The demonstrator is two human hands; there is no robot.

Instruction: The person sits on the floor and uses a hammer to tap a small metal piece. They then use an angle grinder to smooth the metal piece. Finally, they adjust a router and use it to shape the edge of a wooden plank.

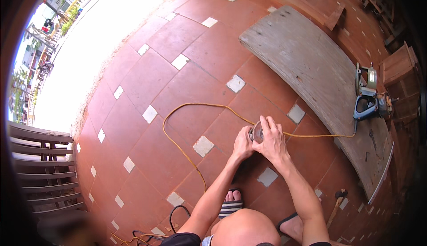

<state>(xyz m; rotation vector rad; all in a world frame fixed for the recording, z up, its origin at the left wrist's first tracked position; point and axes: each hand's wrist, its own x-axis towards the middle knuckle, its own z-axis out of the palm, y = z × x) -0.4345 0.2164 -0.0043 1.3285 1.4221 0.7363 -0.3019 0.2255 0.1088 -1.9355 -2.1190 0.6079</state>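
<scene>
My left hand (pixel 243 144) and my right hand (pixel 272 142) meet in front of me, above the tiled floor. Between them is a small round part (pixel 257 133), grey metal with a brownish face. Fingers of both hands close round it and cover much of it, so its exact kind is unclear. The right fingers reach over its far side; the left ones grip its near left edge. Just beyond the hands passes a yellow cord (pixel 224 106), which loops over the floor and runs right to a blue-handled power tool (pixel 372 107) lying on a board.
The long worn wooden board (pixel 307 59) spans the right side. On it are a metal tool frame (pixel 366 77) and a wrench (pixel 372 138). A hammer (pixel 340 197) lies near my right foot. A slatted wooden bench (pixel 44 166) stands left; dark cable (pixel 173 217) coils nearby.
</scene>
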